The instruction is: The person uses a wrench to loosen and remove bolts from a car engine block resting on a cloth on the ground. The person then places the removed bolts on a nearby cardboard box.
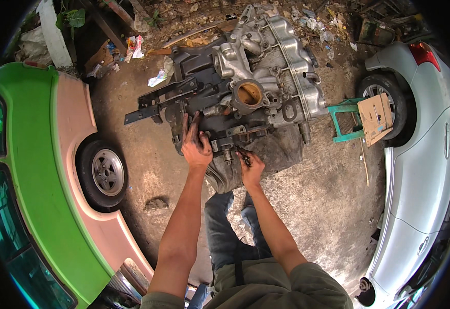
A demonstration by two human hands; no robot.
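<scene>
Between two parked cars, on a stained concrete ground (333, 185), a person in an olive shirt (256, 283) and dark jeans (221, 221) works with both bare hands on an engine. The green-and-pink car (37, 154) is on the left, its side toward the work; the silver car (425, 180) is on the right. The engine (286, 67) lies at the top centre, straight ahead of the person, with pale metal castings on its far and right portions and blackened parts on its near left. A crumpled dark sheet (284, 147) spreads under its near end. Off to its right, beside the silver car's wheel, is a green stool (341, 138) with a piece of brown cardboard (373, 121) on it. A black slotted bracket (155, 100) juts out from the engine's left side.

The left hand (196, 147) is opened out, its fingers long and slightly parted, lying against the dark left part of the engine with the thumb set off to the right; it grasps nothing that shows. The right hand (251, 167) is drawn in narrow at the engine's near edge, thumb and fingers pinched together. Just left of it, a short cylindrical fitting (228, 156) stands out toward the person. Between the right fingertips there seems to be a small dark piece (245, 159), though grime and shadow keep its shape unclear.
</scene>
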